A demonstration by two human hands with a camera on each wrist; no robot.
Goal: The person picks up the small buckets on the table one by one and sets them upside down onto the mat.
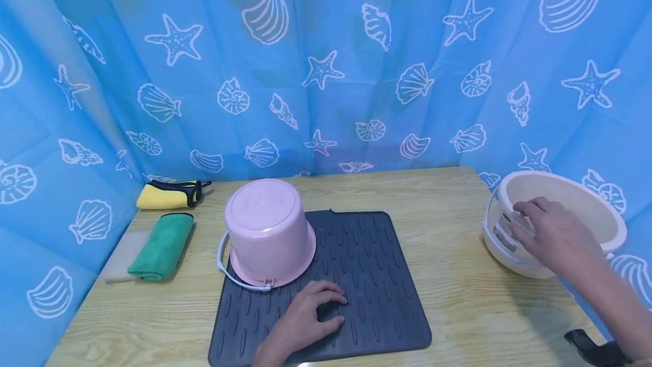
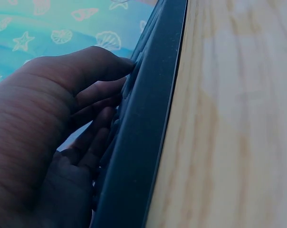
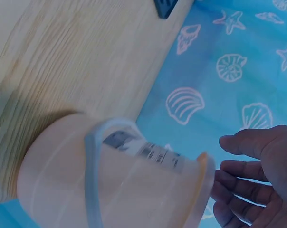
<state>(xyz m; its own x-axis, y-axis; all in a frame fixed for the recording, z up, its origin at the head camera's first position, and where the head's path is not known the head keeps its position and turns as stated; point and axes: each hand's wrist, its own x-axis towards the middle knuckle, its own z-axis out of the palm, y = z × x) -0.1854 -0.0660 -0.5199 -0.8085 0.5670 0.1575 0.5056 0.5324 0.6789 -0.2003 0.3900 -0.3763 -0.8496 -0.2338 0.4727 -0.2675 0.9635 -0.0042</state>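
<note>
A pink bucket stands upside down on the left part of a dark ribbed mat, its pale handle lying out to the left and front. In front of that bucket, my left hand rests on the mat with fingers loosely bent, thumb and fingertips touching the ribbed surface. My right hand is at the rim of a cream bucket on the right, its fingers spread and relaxed. This bucket sits upright, with a printed label and a pale handle against its side.
At the back left lie a folded yellow cloth with black trim, a green cloth, and a whitish flat piece. A black object is at the front right edge. Blue shell-print curtain surrounds the wooden table.
</note>
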